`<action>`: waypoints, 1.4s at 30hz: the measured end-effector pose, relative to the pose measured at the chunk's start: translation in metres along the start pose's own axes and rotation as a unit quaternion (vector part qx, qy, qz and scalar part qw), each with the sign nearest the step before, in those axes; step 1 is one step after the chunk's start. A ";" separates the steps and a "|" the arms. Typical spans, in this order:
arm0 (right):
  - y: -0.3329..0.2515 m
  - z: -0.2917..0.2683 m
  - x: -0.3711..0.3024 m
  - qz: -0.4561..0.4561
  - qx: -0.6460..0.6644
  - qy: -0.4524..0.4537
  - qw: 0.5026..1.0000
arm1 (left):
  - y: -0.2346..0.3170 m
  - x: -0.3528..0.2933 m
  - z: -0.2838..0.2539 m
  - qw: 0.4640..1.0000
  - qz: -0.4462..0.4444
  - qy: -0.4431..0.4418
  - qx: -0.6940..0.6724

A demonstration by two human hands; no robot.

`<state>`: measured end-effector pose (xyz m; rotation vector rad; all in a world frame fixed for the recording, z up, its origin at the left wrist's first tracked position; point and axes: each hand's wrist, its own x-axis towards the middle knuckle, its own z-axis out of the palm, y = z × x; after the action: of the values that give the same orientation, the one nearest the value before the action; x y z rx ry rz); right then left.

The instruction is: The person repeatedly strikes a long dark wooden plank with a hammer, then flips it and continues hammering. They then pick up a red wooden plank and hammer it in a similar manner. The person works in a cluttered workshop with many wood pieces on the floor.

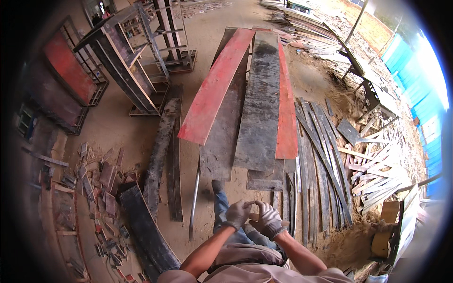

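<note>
Both my hands wear pale work gloves and come together in front of my waist. My left hand is closed, its fingertips meeting those of the other hand. What it pinches, if anything, is hidden. My right hand is bent over a short brownish wooden stick, which shows on both sides of the palm. Beyond them lies a stack of long boards: a red board at the left, a worn black board over the middle, another red board at the right. Neither hand touches the stack.
Long dark strips lie to the right, beside a heap of wood offcuts. Dark planks and scattered scraps cover ground to the left. A metal bar stands at the stack's near left. Tall frames rise farther back.
</note>
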<state>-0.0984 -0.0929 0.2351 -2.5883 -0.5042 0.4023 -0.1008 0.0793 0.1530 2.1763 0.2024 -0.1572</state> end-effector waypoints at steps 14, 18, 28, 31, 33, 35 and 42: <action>0.001 0.005 0.171 0.550 0.133 -0.063 0.822 | -0.312 0.375 -0.077 0.915 -0.348 0.136 -0.151; 0.002 -0.003 0.168 0.644 0.288 0.005 0.708 | -0.440 0.452 -0.107 0.825 -0.489 0.172 -0.225; -0.022 -0.022 0.242 0.587 0.328 -0.012 0.740 | -0.395 0.488 -0.068 0.649 -0.422 0.253 -0.580; -0.021 -0.030 0.263 0.527 0.429 0.001 0.733 | -0.324 0.437 -0.034 0.681 -0.394 0.199 -0.584; -0.013 -0.040 0.265 0.468 0.530 0.010 0.707 | -0.270 0.398 0.009 0.663 -0.420 0.174 -0.595; 0.001 -0.053 0.256 0.441 0.582 0.026 0.683 | -0.224 0.352 0.058 0.612 -0.476 0.129 -0.618; 0.074 -0.051 0.179 0.384 0.617 -0.006 0.687 | -0.186 0.224 0.182 0.568 -0.575 -0.199 -0.554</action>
<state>0.0998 -0.0990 0.2077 -1.2833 0.7270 0.6935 0.0735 0.0549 -0.1418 0.4154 1.0978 -0.9459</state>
